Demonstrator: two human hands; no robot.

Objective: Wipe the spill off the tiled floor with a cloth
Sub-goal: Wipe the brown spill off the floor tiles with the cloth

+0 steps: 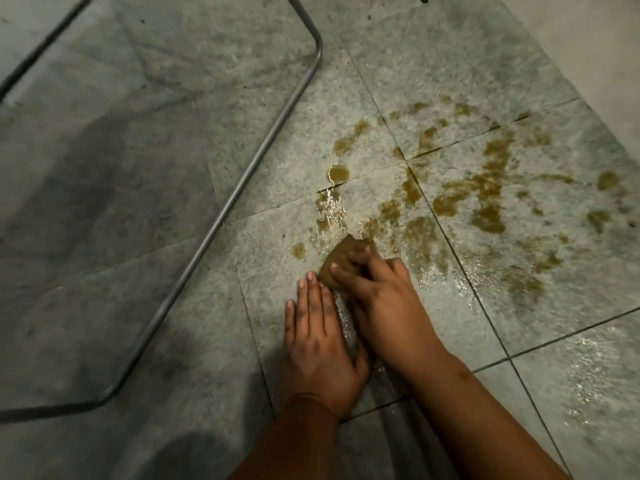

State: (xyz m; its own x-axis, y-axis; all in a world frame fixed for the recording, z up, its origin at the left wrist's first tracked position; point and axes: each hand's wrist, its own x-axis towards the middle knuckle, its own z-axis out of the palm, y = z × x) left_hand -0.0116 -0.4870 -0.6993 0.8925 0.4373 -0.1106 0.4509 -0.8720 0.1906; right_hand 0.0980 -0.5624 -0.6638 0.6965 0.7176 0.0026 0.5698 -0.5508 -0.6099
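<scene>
Brown-stained wadded cloth (346,261) on grey tiled floor (346,98), at near edge of smeared yellow-brown spill (485,188), right hand (377,292) fingers curled gripping it, left hand (320,344) flat, fingers straight, beside it.

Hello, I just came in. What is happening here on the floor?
A person is wiping a brownish spill off the tiled floor. The right hand has its grip on a small brown cloth and presses it down at the near edge of the spill. The left hand lies flat on the tile beside it, fingers straight, holding nothing. Most of the spill lies beyond the cloth, smeared across several tiles, with wet streaks around it. A bent metal tube frame stands to the left.
</scene>
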